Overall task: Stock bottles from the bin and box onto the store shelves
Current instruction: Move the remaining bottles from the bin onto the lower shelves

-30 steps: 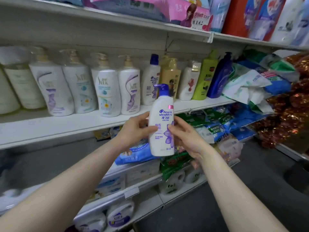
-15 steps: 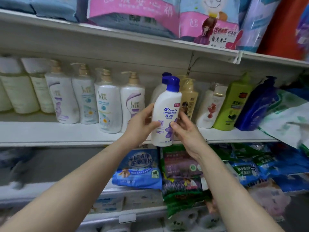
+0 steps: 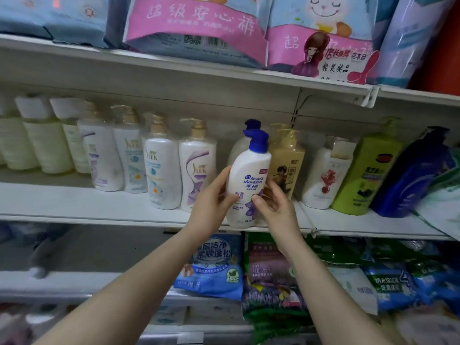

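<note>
Shampoo bottle (image 3: 249,180), white with blue cap, upright at the front edge of the middle shelf (image 3: 99,207), before a gold bottle (image 3: 288,165). My left hand (image 3: 214,205) and right hand (image 3: 273,207) grip its sides, fingers curled round it.

shampoo bottle (image 3: 245,185) | white, blue pump cap | slightly tilted | at middle shelf (image 3: 99,207) front edge

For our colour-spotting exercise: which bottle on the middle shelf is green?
The green bottle stands near the right end, between the red-flower bottle and the dark blue bottle; no other is green.
</note>
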